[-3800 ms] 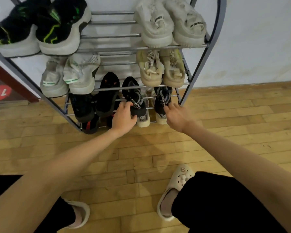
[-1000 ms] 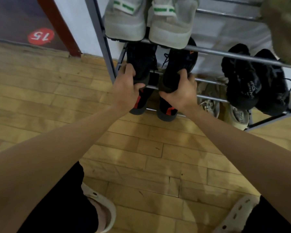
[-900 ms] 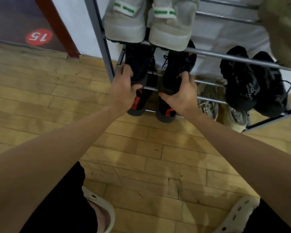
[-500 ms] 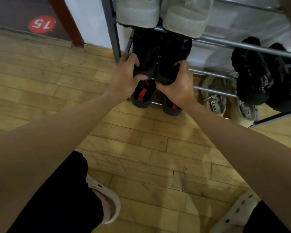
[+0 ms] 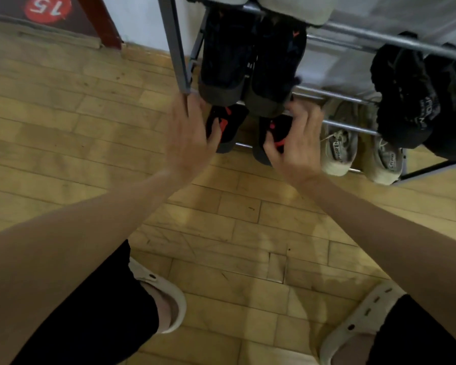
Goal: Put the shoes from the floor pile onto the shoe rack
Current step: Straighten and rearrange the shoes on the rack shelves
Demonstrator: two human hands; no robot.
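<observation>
Head view: a metal shoe rack (image 5: 173, 43) of grey tubes is seen at twelve o'clock, set against a pale wall. On its middle tier two dark shoes (image 5: 250, 59) are tilted side by side, heels down toward the camera, their uppers matt and their heel rims grey. On the lowest tier, directly under them, a black pair with red marks (image 5: 228, 127) is laid across the rails. At two o'clock on that tier a pale laced pair (image 5: 340, 143) is placed, and above it at two o'clock a black knit pair (image 5: 408, 96) hangs over the front rail. Pale soles (image 5: 287, 9) are cut off by the top edge.

The left hand (image 5: 187, 138) is held flat with straight fingers beside the rack's left post, its thumb touching the left red-marked shoe; nothing is gripped. The right hand (image 5: 298, 140) is curled loosely over the right red-marked shoe; whether that shoe is actually held cannot be told, since the frame is blurred.

Worn wooden floor planks (image 5: 234, 233) are spread from nine to six o'clock, open between the rack and the person's pale clogs (image 5: 174, 304). A red round sign (image 5: 49, 7) is seen at eleven o'clock
</observation>
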